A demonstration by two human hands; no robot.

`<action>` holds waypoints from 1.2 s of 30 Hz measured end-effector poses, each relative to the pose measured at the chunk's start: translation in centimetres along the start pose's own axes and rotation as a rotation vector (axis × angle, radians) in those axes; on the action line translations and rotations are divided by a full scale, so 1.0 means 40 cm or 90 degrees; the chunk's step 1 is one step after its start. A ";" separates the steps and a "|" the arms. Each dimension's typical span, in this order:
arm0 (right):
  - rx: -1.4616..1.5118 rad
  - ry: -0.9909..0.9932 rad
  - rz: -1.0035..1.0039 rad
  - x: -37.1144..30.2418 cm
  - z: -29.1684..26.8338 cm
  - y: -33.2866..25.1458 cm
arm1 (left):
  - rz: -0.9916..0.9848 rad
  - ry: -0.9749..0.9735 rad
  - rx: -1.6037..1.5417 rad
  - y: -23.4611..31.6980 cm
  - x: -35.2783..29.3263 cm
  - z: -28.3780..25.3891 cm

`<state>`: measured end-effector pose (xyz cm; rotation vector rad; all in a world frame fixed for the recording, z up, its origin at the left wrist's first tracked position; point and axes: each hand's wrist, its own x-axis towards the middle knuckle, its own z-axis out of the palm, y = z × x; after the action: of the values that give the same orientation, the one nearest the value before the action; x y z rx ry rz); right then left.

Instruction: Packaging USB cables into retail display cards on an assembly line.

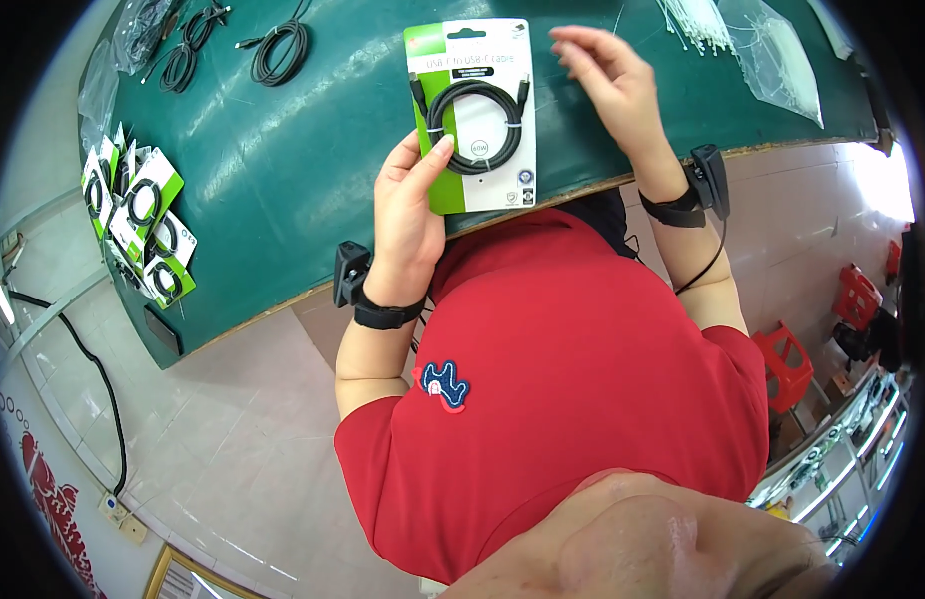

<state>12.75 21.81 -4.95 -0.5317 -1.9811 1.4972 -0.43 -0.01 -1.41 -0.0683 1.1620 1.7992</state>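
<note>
My left hand (407, 205) grips the lower left side of a white and green backing card (517, 110), its thumb on the front and its other fingers behind. Fixed to the card's front is a coiled black USB cable (517, 125), held by small white ties, with both plugs pointing up. To the right of the card and apart from it, my right hand (617, 90) hovers over the table with nothing visible in it. Its fingers are loosely bent and slightly apart.
On the green table (312, 190), several carded cables (143, 215) are heaped at the left. Loose coiled black cables (281, 55) lie at the far left. White cable ties (697, 22) and a clear plastic bag (782, 75) sit at the far right. Red stools (785, 367) stand at right.
</note>
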 end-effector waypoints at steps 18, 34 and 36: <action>-0.377 -0.104 -0.296 -0.010 0.097 -0.030 | 0.542 0.079 0.827 -0.074 0.041 0.004; -0.375 -0.172 -0.215 -0.018 0.080 -0.050 | 0.532 0.090 0.800 -0.080 0.046 -0.006; -0.374 -0.195 -0.250 -0.018 0.083 -0.045 | 0.526 0.078 0.807 -0.077 0.047 -0.008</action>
<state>11.13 18.45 -4.00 -0.1214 -2.5925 0.7803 0.67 1.30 -4.60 1.1874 2.4388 1.3271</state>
